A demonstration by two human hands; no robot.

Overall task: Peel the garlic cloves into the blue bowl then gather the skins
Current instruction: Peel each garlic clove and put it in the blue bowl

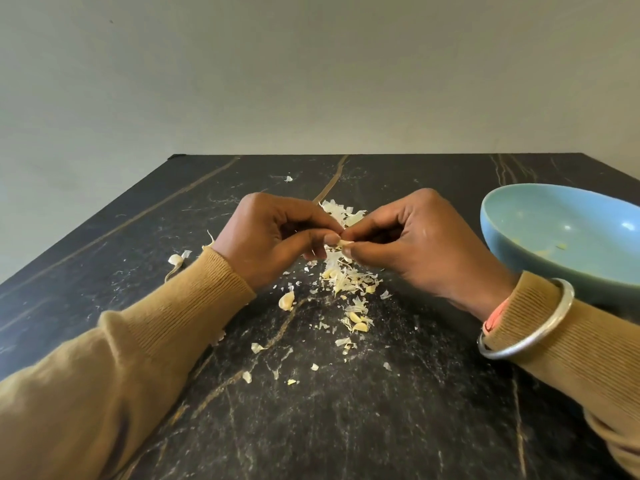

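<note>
Black gold-veined stone bench [398, 410] carries everything. Pale blue ceramic bowl [512, 261] sits just right of the right hand [419, 244], close by its wrist, probably so a peeled clove goes in with a short reach. Only a few yellowish specks show inside, and part of the bowl is cut off by the frame.

Left hand [273, 237] and right hand meet fingertip to fingertip above the bench. Both pinch one small pale garlic clove [344, 242] between thumb and forefinger, likely raised so the nails can pick off its skin. How much skin is left is too small to tell.

Heap of white papery garlic skins [346, 282] lies directly under and beyond the hands, with flakes scattered toward the person. Loose cloves are mixed in: one cream clove [286, 301] below the left hand, a yellowish pair [358, 322] below the right hand, and a white clove [175, 259] left of the left wrist.

Nothing blocks the way to the bowl. Cloves buried in the skins will need sorting at gather time.
</note>
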